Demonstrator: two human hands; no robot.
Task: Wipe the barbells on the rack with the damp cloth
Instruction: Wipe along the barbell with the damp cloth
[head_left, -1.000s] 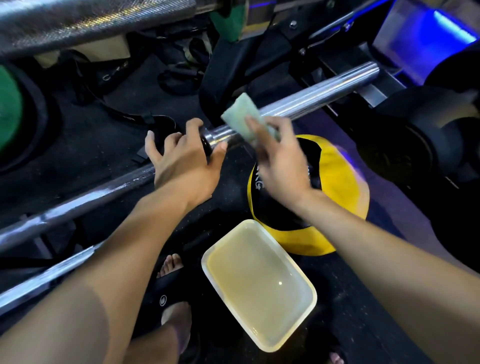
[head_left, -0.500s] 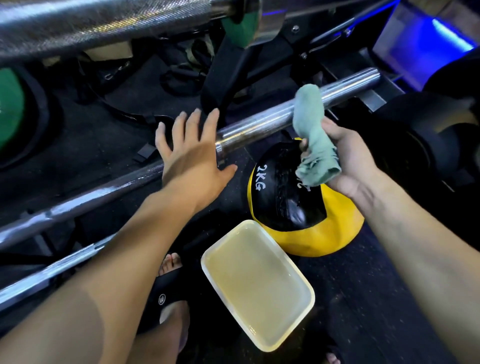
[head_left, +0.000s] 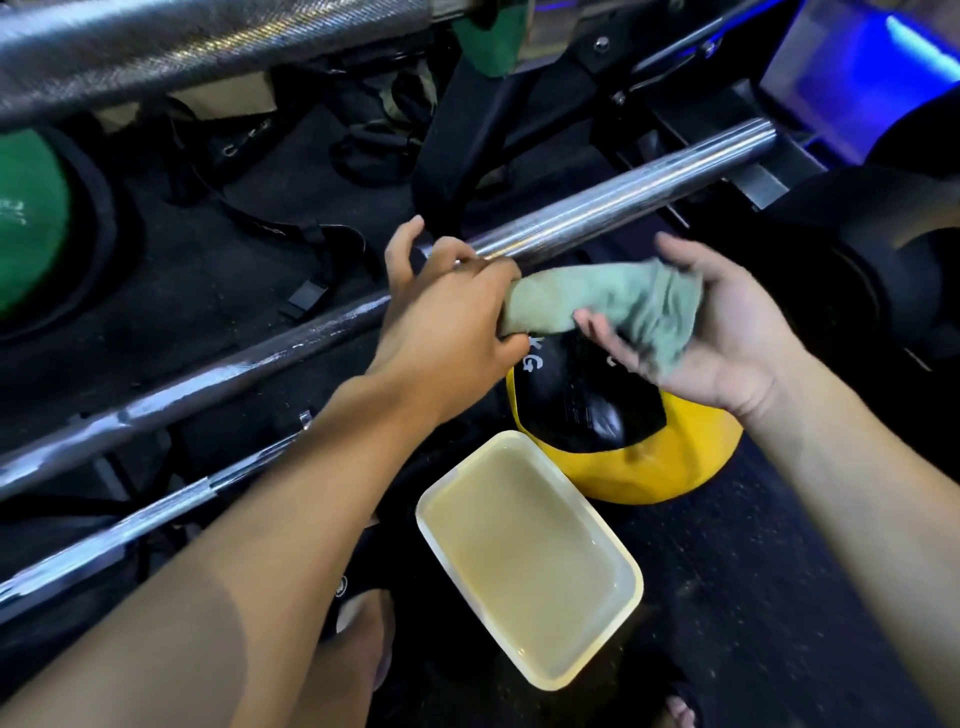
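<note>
- Half a second earlier the right hand (head_left: 727, 338) had held the cloth (head_left: 618, 306) bunched against the barbell (head_left: 597, 208); now both had come off the bar, and the cloth lay stretched between the two hands just below it.
- Left hand (head_left: 452, 317), which had been spread flat over the bar, had crossed toward 3 o'clock and taken the cloth's near end; its grip was closed on that end, thumb underneath, while two fingers stayed lifted toward the bar at 12 o'clock.
- Right hand lay palm up, fingers loosely spread, with the cloth's other end draped across the palm; its grip was slack, cradling rather than pinching.
- That pale green cloth hung in the air, clear of the bar and above the yellow and black medicine ball (head_left: 623, 431).
- Chrome sleeve of the barbell ran from 9 o'clock up toward 2 o'clock, behind both hands.
- Another knurled bar (head_left: 208, 52) crossed the top of the view, and a thinner bar (head_left: 156, 514) lay at 8 o'clock.
- At 6 o'clock from the hands a cream tub of cloudy water (head_left: 530, 561) sat on the floor, just beside the ball.
- Green weight plate (head_left: 31, 223) showed at the 9 o'clock edge.
</note>
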